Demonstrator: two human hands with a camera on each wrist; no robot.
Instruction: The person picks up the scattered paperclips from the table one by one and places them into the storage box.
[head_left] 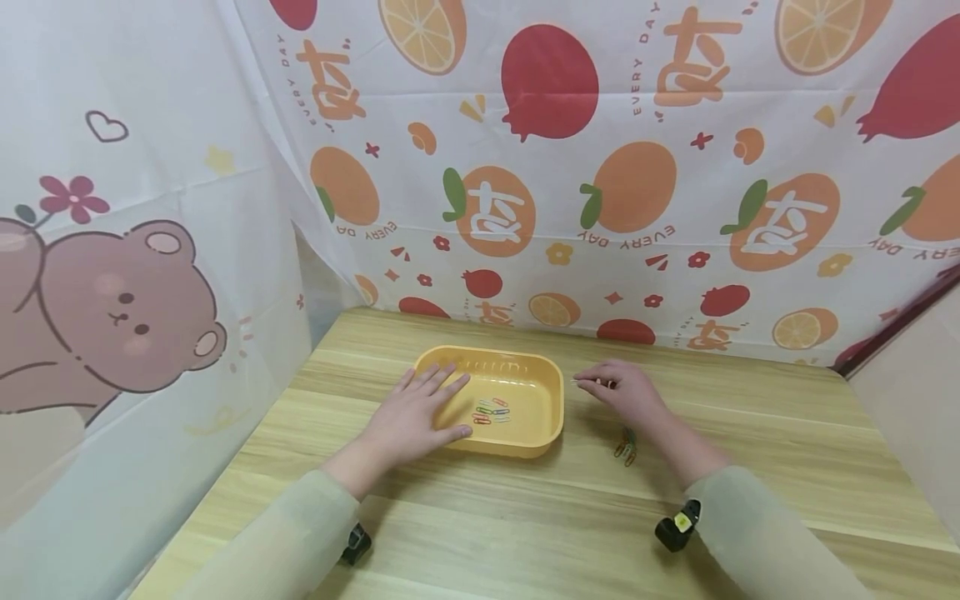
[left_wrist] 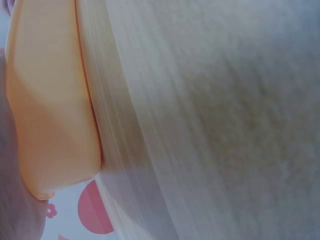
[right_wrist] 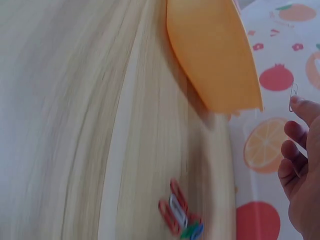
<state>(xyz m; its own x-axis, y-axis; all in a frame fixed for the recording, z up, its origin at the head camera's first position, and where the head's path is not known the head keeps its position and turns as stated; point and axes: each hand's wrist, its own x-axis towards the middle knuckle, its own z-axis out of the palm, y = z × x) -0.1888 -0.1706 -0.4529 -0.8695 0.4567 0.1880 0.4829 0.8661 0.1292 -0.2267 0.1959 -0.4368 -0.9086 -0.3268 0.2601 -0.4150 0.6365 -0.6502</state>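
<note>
A yellow plastic tray point(head_left: 525, 450) stands on the table, with several coloured paper clips point(head_left: 491, 410) lying on its floor. My left hand point(head_left: 408, 417) rests on the tray's left side, its fingers spread and fairly straight over the rim. Just right of the tray, my right hand point(head_left: 618, 390) pinches a pale paper clip point(right_wrist: 293, 97) between thumb and fingertip, raised above the table. The other fingers of that hand are loosely bent. Below the right wrist, a small group of paper clips point(head_left: 625, 448), red, white, green and blue in the right wrist view, lies on the wood.
The wood-grain table point(head_left: 480, 533) reaches back to a fruit-printed cloth point(head_left: 555, 208). Another cloth with a bear print point(head_left: 127, 308) hangs at the left. Black wrist cameras point(head_left: 678, 527) sit under both forearms.
</note>
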